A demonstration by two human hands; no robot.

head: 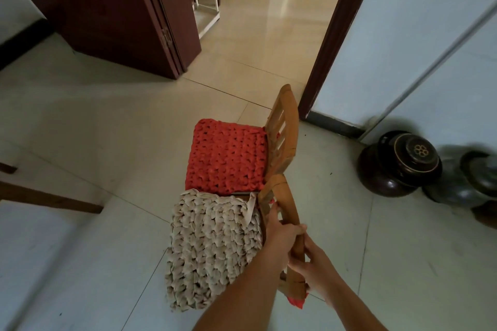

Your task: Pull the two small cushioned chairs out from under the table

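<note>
On open tile floor (113, 105), clear of bench edge (48, 197): red-cushioned chair (227, 154) touching beige-cushioned chair (212, 250). Left hand (281, 236), right hand (313, 263) both clamped on beige chair's backrest. Jars (398, 166) near, rightward.

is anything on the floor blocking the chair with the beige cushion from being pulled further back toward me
Nothing visible does. Both hands, left hand and right hand, grip the backrest of the beige-cushion chair; bare floor tiles lie behind it. The dark jars sit off to the right.
</note>
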